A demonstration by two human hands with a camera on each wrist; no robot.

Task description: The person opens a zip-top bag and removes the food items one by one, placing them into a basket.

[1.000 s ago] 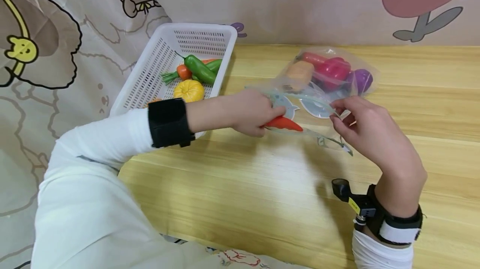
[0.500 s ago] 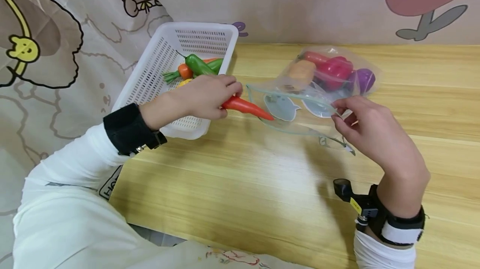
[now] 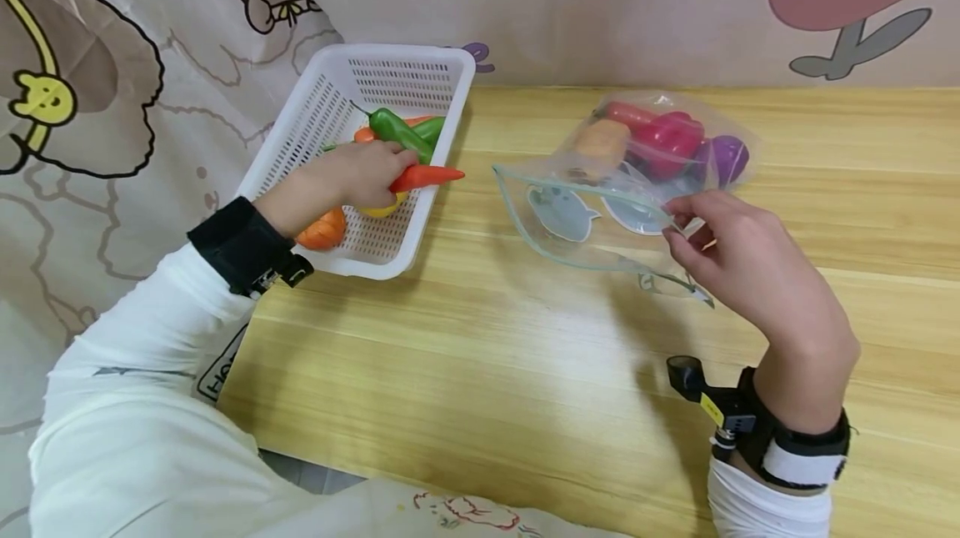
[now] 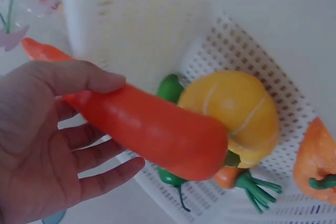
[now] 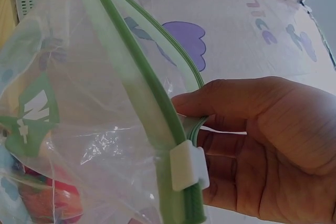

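Observation:
My left hand (image 3: 367,175) holds a red chili pepper (image 3: 427,178) over the white basket (image 3: 397,52). In the left wrist view the thumb lies across the pepper (image 4: 157,129), its green stem end above a yellow pumpkin (image 4: 231,108). My right hand (image 3: 757,263) pinches the rim of a clear zip bag (image 3: 585,253) between thumb and fingers, near a white slider (image 5: 189,165). The bag's mouth gapes toward the basket. Inside the bag lie a magenta bell pepper (image 3: 667,146), a purple vegetable (image 3: 727,158), a tan one (image 3: 603,146) and a long red piece.
The basket also holds green peppers (image 3: 397,133), an orange pumpkin-like vegetable (image 3: 324,229) and a carrot with green leaves (image 4: 257,187). Both stand on a wooden table (image 3: 487,371). A patterned curtain (image 3: 585,12) closes off the back and left.
My left hand has drawn the red chili pepper leftward from the bag's mouth to above the basket. My right hand has stayed at the bag's rim.

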